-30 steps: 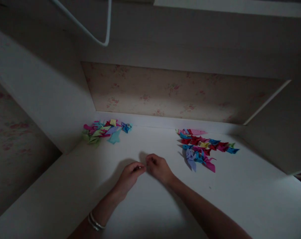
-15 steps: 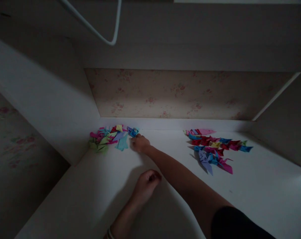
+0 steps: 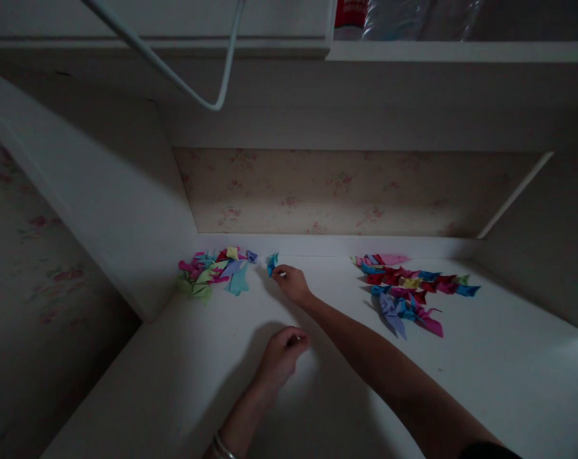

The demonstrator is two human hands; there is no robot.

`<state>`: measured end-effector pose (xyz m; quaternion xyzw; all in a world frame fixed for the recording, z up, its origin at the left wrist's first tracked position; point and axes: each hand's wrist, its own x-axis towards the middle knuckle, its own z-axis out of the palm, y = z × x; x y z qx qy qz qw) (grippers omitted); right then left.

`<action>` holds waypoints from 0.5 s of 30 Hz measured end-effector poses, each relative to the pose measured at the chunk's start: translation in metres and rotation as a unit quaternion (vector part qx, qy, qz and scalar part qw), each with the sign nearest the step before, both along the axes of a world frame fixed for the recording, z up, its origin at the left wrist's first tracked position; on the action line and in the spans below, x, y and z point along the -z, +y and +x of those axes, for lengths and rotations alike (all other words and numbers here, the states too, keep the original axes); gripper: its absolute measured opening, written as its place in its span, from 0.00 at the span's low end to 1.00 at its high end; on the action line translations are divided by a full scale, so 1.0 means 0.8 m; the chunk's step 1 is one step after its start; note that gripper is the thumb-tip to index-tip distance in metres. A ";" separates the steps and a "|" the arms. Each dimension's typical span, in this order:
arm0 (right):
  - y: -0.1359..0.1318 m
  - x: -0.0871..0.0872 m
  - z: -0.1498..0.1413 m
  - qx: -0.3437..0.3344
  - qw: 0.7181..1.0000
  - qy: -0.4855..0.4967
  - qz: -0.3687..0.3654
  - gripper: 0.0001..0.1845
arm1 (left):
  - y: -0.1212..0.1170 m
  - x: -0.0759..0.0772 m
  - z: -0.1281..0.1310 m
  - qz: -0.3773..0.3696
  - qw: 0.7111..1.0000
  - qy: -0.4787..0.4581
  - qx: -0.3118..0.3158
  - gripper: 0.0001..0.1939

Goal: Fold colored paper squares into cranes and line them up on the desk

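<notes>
My right hand (image 3: 293, 284) pinches a blue origami crane (image 3: 272, 263) between thumb and fingertips, near the back of the white surface. To its left lies a loose pile of folded paper cranes (image 3: 217, 271) in pink, green, yellow, purple and teal. Closer to me, my left hand (image 3: 282, 357) hovers with its fingers curled to the thumb, and nothing shows in it. Off to the right, more paper cranes (image 3: 408, 280) in red, blue, yellow and pink sit in rough rows, with a lilac one (image 3: 391, 312) at the front.
A white surface (image 3: 499, 382) runs between a left side panel (image 3: 107, 210) and a right panel (image 3: 552, 242). Flowered wallpaper (image 3: 318, 191) covers the back. Overhead are a shelf (image 3: 461, 52) and a hanging pale cable (image 3: 174, 73).
My right hand has drawn the blue crane rightward, away from the left pile. My left hand stays nearly in place. The view has tilted up, showing more of the upper shelf.
</notes>
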<state>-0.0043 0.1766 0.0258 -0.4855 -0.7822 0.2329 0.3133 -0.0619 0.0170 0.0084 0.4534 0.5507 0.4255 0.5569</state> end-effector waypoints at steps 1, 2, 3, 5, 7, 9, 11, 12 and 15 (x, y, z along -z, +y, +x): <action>-0.010 0.001 0.015 0.005 1.000 0.023 -0.004 0.13 | 0.000 -0.001 0.000 -0.008 1.000 -0.015 -0.005 0.14; -0.022 0.002 0.031 0.011 0.999 0.042 -0.008 0.14 | 0.000 -0.001 0.000 -0.009 0.999 -0.029 -0.015 0.15; -0.034 0.004 0.047 0.015 0.998 0.055 -0.011 0.15 | 0.000 -0.001 0.000 -0.006 0.999 -0.040 -0.027 0.16; -0.061 0.008 0.081 0.012 0.995 0.090 -0.034 0.15 | 0.000 0.000 0.000 0.006 0.997 -0.055 -0.051 0.19; -0.089 0.013 0.113 -0.003 0.984 0.159 -0.085 0.15 | 0.001 0.002 0.000 0.024 0.996 -0.065 -0.062 0.21; -0.119 0.020 0.141 -0.013 0.962 0.236 -0.137 0.14 | 0.000 0.004 0.001 0.048 0.995 -0.058 -0.058 0.22; -0.146 0.029 0.162 -0.014 0.946 0.281 -0.163 0.13 | -0.003 0.007 0.002 0.073 0.997 -0.009 -0.028 0.22; -0.159 0.034 0.169 -0.014 0.942 0.291 -0.166 0.13 | -0.005 0.008 0.004 0.089 0.996 0.033 -0.003 0.21; -0.186 0.050 0.183 -0.015 0.946 0.291 -0.145 0.14 | -0.013 0.010 0.009 0.157 0.969 0.178 0.072 0.17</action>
